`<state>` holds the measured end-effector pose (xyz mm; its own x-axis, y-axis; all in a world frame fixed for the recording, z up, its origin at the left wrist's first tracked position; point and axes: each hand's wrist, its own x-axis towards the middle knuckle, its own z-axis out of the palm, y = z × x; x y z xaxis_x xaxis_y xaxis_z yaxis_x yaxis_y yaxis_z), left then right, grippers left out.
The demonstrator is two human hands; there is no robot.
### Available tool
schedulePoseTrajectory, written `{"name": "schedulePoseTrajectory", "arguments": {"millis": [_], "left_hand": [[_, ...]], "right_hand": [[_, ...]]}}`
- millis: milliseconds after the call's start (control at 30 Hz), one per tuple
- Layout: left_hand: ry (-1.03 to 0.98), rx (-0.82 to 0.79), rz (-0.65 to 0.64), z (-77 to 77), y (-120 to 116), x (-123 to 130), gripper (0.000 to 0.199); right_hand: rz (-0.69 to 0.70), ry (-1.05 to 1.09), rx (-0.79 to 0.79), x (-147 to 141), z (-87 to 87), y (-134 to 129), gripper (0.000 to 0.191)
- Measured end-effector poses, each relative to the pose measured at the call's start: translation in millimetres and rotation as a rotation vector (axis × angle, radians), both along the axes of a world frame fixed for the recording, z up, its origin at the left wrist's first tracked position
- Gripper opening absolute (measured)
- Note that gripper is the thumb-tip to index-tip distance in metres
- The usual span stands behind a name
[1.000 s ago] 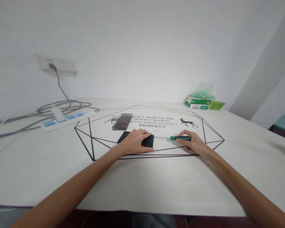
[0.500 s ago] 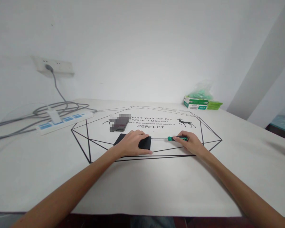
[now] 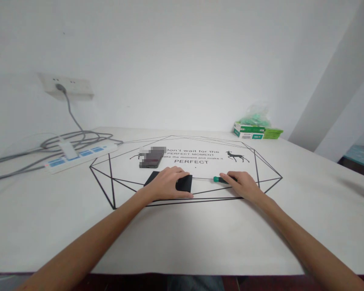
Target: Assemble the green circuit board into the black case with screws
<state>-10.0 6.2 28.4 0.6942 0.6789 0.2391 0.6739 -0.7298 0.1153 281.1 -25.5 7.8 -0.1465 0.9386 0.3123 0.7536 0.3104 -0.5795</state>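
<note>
My left hand (image 3: 168, 184) lies over a flat black box (image 3: 184, 184), with thumb and fingers closed around its near and far edges. The hand hides the middle of the box. To the right, my right hand (image 3: 242, 184) grips a screwdriver (image 3: 217, 179) by its green and black handle. The thin metal shaft points left, and its tip reaches the right end of the box; whether it sits in a screw is too small to tell. Behind the box lies a dark phone (image 3: 153, 158), partly blurred out.
A white power strip (image 3: 81, 155) with blue switches and a plugged-in charger lies at the left, beside coiled grey cables (image 3: 63, 139). Green and white boxes (image 3: 249, 131) stand at the back right with a plastic bag (image 3: 256, 117) on top. A wall socket (image 3: 68, 85) is behind.
The fingers of my right hand have shifted on the screwdriver handle, covering more of its rear end. My left hand and the box stay in place; the view has shifted slightly.
</note>
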Motion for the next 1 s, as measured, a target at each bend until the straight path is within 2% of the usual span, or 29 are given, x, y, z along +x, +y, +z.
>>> {"name": "schedulePoseTrajectory", "arguments": {"millis": [100,233,400,467,700,933,1000], "left_hand": [[-0.005,0.001,-0.006,0.0,0.1,0.1,0.080],[0.001,-0.003,-0.003,0.1,0.2,-0.6,0.081],[0.005,-0.007,0.000,-0.6,1.1,-1.1,0.080],[0.006,-0.003,-0.006,-0.5,1.3,-0.8,0.079],[-0.006,-0.013,-0.005,1.7,-0.9,0.6,0.077],[-0.007,-0.008,-0.013,0.3,0.2,-0.7,0.077],[-0.014,-0.006,-0.014,-0.1,0.7,-0.8,0.079]], "right_hand": [[0.015,0.007,0.020,0.0,-2.1,0.5,0.040],[0.030,0.124,0.008,2.2,-3.9,2.1,0.040],[-0.059,-0.016,0.189,0.1,-0.5,0.3,0.043],[-0.071,-0.042,0.215,-2.1,0.7,-1.3,0.043],[-0.025,0.105,0.050,-0.3,-1.7,0.9,0.045],[-0.073,-0.041,0.020,-1.0,1.7,0.3,0.055],[-0.064,-0.020,-0.010,-1.9,1.9,-0.5,0.052]]}}
